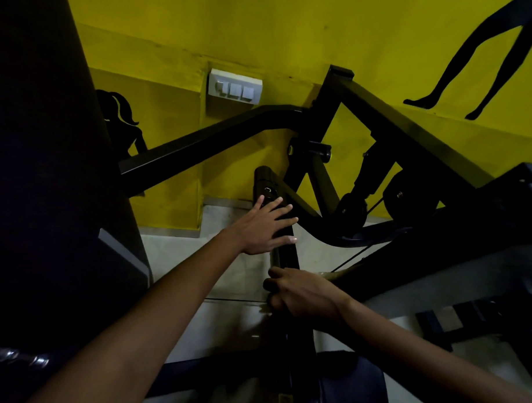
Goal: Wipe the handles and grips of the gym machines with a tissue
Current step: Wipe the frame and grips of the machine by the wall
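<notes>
A black gym machine handle bar [287,253] runs from a round end cap near the wall down toward me in the middle of the view. My left hand [265,224] lies flat on the upper part of the bar, fingers straight and spread. Lower down, my right hand [300,291] grips the same bar with its fingers curled round it. No tissue shows in either hand; anything under the right palm is hidden.
The machine's black frame tubes [218,136] cross in front of a yellow wall with a white switch panel [235,86]. A large dark upright pad [43,163] fills the left. A dark seat pad [348,385] sits below, with a pale tiled floor [235,275] underneath.
</notes>
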Motion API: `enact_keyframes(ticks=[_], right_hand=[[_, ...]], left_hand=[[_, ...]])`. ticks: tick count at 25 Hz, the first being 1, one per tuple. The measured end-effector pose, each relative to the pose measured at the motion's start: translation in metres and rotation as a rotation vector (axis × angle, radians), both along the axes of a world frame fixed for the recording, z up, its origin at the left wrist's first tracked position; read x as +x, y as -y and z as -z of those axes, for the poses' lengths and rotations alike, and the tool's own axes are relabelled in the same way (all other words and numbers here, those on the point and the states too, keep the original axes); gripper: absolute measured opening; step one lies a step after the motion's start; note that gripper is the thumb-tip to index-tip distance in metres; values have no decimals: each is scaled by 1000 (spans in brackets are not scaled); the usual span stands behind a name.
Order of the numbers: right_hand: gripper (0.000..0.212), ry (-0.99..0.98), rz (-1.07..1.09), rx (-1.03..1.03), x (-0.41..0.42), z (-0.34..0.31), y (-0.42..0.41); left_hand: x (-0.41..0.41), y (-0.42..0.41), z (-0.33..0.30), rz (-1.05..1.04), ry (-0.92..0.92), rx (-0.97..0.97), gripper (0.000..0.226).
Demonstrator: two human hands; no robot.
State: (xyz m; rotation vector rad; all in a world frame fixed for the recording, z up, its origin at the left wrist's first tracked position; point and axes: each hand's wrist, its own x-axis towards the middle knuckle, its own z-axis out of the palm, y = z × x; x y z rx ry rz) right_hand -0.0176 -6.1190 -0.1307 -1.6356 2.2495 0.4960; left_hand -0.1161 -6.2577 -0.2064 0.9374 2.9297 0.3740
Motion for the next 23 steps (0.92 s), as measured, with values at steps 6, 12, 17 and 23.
enact_keyframes(ticks=[6,12,17,23], right_hand=[[32,-54,-3,26,19,4,10],[28,-30,-2,-48,29,-6,-1],[33,-51,68,66,53,4,15],[27,-80,1,64,56,-12,13]], left_hand=[[6,-4,-1,4,31,7,64],[21,-5,-1,9,89,103,65],[30,-7,-1,-12,144,130,69],[45,-6,-6,-15,167,134,70]])
